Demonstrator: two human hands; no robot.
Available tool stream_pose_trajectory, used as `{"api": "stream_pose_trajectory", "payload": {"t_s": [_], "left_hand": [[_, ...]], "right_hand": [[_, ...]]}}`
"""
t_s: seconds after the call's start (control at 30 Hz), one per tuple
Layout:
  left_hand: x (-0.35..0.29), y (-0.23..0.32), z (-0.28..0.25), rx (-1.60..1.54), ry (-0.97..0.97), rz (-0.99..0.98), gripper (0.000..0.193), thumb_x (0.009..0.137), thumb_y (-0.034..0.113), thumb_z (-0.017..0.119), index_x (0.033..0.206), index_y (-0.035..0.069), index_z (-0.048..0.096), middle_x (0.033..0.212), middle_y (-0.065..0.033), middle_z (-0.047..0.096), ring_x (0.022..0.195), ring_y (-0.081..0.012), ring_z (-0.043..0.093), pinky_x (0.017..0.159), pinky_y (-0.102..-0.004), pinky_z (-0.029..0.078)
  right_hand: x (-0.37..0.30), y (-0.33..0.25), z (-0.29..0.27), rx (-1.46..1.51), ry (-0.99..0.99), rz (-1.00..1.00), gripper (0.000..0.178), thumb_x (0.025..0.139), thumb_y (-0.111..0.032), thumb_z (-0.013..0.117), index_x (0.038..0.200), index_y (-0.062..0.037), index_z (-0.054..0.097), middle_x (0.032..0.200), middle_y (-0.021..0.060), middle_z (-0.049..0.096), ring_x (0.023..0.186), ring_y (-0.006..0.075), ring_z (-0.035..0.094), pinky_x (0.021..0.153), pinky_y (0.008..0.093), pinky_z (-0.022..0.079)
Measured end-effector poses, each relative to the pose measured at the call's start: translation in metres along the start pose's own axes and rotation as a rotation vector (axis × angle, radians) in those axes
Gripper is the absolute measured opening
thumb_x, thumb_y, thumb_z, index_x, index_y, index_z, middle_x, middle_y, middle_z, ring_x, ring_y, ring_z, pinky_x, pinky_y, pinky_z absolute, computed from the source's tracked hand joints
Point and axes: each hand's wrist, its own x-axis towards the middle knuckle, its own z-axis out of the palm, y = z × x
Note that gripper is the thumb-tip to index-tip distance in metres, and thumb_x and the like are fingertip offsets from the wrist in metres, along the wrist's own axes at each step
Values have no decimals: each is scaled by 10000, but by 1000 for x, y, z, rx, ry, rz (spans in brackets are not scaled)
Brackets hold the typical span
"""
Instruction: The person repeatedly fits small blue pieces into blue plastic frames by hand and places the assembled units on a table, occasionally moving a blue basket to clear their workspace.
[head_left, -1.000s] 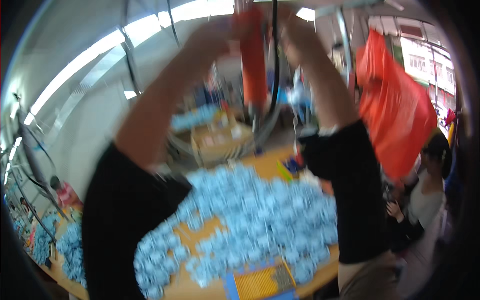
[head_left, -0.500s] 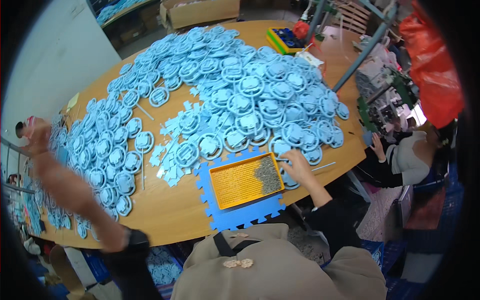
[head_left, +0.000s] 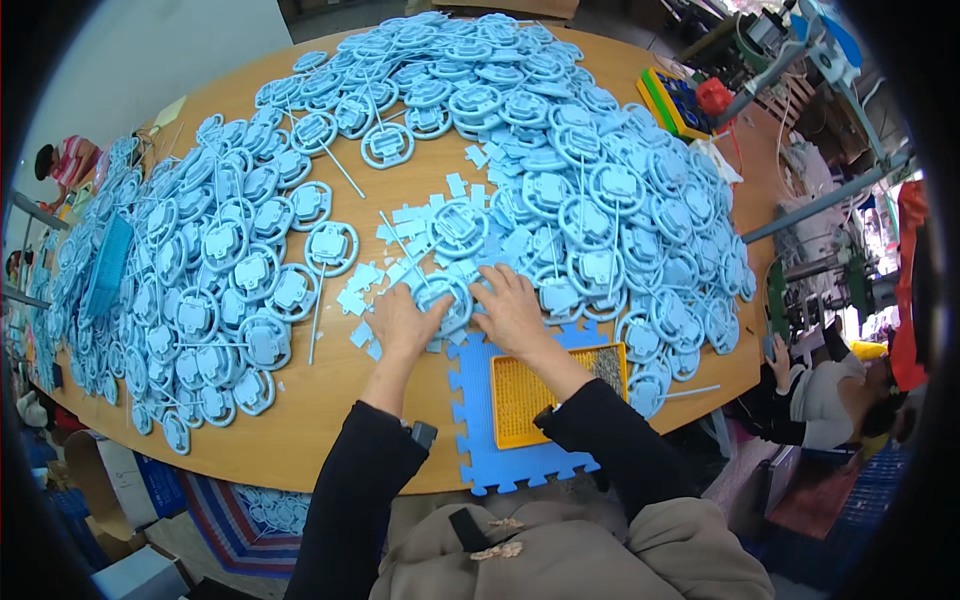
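My left hand (head_left: 405, 322) and my right hand (head_left: 510, 312) meet at a light-blue ring-shaped plastic part (head_left: 445, 296) with a blocky centre. The left thumb and fingers are on its left side; the right fingers reach its right edge, partly hiding it. Loose flat light-blue pieces (head_left: 410, 215) lie just beyond. Below my right forearm, a yellow tray (head_left: 497, 400) with small grey metal bits (head_left: 606, 366) sits on a blue foam mat (head_left: 476, 420); the forearm covers part of the tray.
A big heap of ring-shaped parts (head_left: 590, 190) fills the table's right and back; another pile (head_left: 220, 245) spreads left. A yellow-edged bin (head_left: 672, 104) stands at the far right, near a metal post (head_left: 830, 200). Another person (head_left: 815, 395) sits at the right, one more (head_left: 72, 165) far left.
My left hand has come from the far left to the middle of the table. My right hand has moved from the tray's edge to the ring-shaped part. The view has shifted.
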Motion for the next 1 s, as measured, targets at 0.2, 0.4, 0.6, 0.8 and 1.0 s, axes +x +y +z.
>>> {"api": "stream_pose_trajectory", "payload": {"t_s": [0.2,0.4,0.6,0.8,1.0], "left_hand": [[-1,-49,-10,-185,7,129,570,612,424,806,940,17,577,935,-186,639,917,-338,593,830,-486,388],[-33,-96,-18,-642,-374,62,553,650,302,815,1037,14,544,931,-171,619,855,-282,607,796,-366,462],[-31,-163,-82,-961,-1166,558,655,747,183,775,1288,10,448,1070,-99,614,1025,-187,566,885,-299,465],[5,-188,-91,-1485,-506,111,570,772,2,661,1271,23,387,1134,-128,560,974,-214,591,852,-363,504],[58,-123,-31,-1220,-231,148,586,798,42,642,1315,7,368,1256,-137,454,1137,-219,469,978,-347,392]], "right_hand": [[12,-3,10,-53,-264,204,421,700,-258,726,1091,-154,609,1255,63,501,1211,289,416,919,508,343],[76,23,37,-92,-42,383,433,701,-228,737,1076,-72,587,1078,123,561,996,318,535,803,412,455],[65,47,24,118,12,768,374,724,-224,694,1043,-61,588,880,150,624,837,334,598,719,435,478],[83,-33,41,831,326,788,393,770,-47,589,1161,-52,554,731,12,558,673,106,551,626,265,456],[65,-115,83,1323,123,720,414,818,-59,616,1216,-29,507,821,16,578,741,104,579,655,265,492]]}}
